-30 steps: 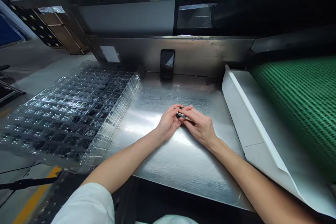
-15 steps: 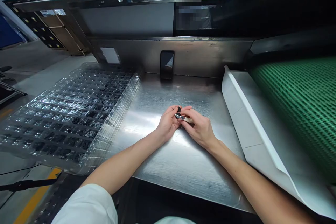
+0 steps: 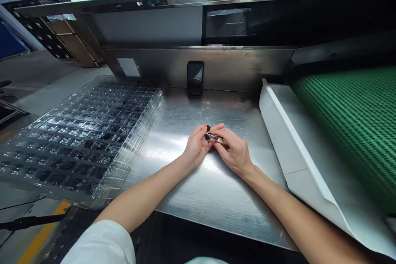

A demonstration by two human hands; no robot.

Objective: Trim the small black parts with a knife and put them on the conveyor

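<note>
Above the middle of the metal worktop point(image 3: 185, 189), my left hand point(image 3: 196, 146) is closed on a small black part point(image 3: 208, 128), pinched at the fingertips. My right hand point(image 3: 235, 148) grips a small knife point(image 3: 213, 136) with a pale handle and a short metal blade. The blade points left and lies against or very close to the black part; I cannot tell if it touches. Fingers of both hands meet around the part and hide some of it.
Stacked clear plastic trays point(image 3: 77, 132) holding black parts stand on the left. A phone point(image 3: 195, 77) leans on the back panel. To the right are a white raised guard point(image 3: 287, 144) and a green mesh conveyor belt point(image 3: 355, 123). A lit window runs along the top.
The black part has turned slightly between my left fingers, and the knife blade sits at a slightly different angle against it. Both hands stay in nearly the same place.
</note>
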